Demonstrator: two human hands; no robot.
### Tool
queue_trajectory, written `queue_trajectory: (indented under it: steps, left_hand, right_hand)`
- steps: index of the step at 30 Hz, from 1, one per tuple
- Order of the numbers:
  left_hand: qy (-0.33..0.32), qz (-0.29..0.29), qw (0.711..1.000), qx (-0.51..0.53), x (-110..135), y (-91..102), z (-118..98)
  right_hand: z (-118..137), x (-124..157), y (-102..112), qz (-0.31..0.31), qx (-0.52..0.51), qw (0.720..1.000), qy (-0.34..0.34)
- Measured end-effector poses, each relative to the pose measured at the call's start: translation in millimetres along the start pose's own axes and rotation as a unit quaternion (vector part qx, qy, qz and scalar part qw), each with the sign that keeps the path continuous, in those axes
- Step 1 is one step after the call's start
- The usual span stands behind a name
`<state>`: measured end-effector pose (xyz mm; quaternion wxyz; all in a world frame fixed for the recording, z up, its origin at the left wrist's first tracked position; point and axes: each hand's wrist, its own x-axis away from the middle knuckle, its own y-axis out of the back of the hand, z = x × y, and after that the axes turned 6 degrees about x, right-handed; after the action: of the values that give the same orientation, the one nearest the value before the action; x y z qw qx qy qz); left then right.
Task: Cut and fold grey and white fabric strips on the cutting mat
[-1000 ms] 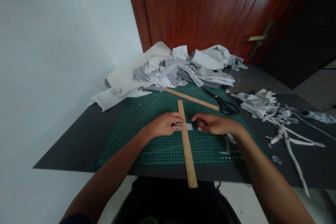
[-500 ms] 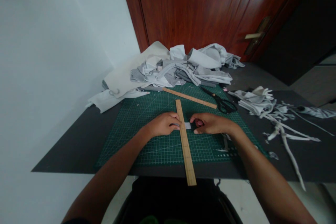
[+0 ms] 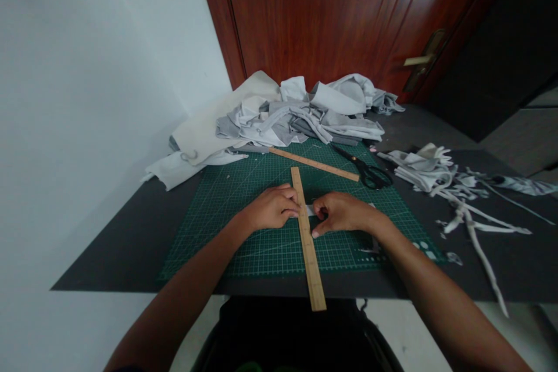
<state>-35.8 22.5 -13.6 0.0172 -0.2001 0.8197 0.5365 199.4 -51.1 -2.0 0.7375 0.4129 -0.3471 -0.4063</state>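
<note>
An upright-lying wooden ruler crosses the green cutting mat, its near end jutting past the table edge. My left hand is closed, with its fingertips pressed at the ruler's left edge. A small pale fabric strip runs under the ruler and shows on its right side. My right hand has curled fingers at the strip's right end, while its thumb tip reaches the ruler's right edge. What lies beneath the left fingertips is hidden.
Another wooden ruler lies slantwise beyond my hands, beside black scissors. Grey and white fabric pieces are heaped against the door. More cloth scraps and strips lie at the right. A white wall borders the left.
My right hand has shifted slightly left and nearer me, and its thumb now reaches the ruler's edge. My left hand and the ruler have hardly moved.
</note>
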Motion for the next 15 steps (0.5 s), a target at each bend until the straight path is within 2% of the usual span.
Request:
queue_trajectory:
  steps: [9,15]
  left_hand:
    - [0.018,0.035,0.999,0.003,1.6,-0.8,-4.0]
    - [0.005,0.029,0.999,0.034,0.9,-1.5,-3.7]
  right_hand:
    - [7.2,1.0,0.5,-0.002,0.041,0.999,-0.026]
    - [9.2,2.6,1.3,-0.007,0.044,0.999,-0.027]
